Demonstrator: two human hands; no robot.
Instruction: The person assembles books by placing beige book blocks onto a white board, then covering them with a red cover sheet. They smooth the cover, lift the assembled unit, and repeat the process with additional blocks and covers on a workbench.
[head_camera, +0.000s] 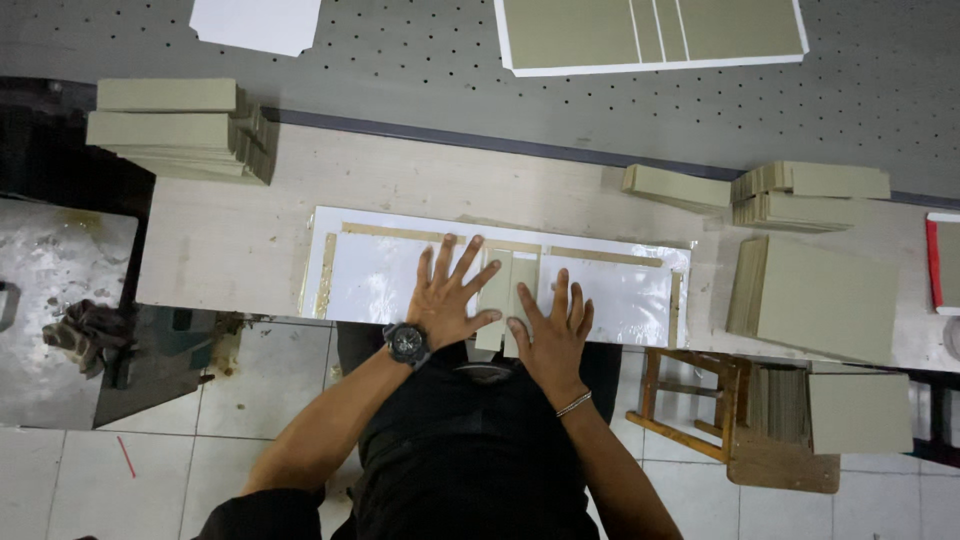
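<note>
A glossy white sheet (380, 270) lies flat on the wooden bench (220, 240), edged with tan strips. Two narrow greyish-green board strips (508, 285) sit upright side by side at its middle. My left hand (452, 290), with a black watch on the wrist, rests flat with fingers spread just left of the strips, thumb touching them. My right hand (553, 325), wearing a thin bracelet, lies flat on the sheet right of the strips, index finger against them. Neither hand holds anything.
Stacks of greyish-green boards stand at back left (180, 128) and back right (800, 195), with a larger stack (820, 300) at right. A grey perforated table (420, 70) behind carries a white-bordered board panel (650, 32). A wooden stool (720, 410) with boards stands at lower right.
</note>
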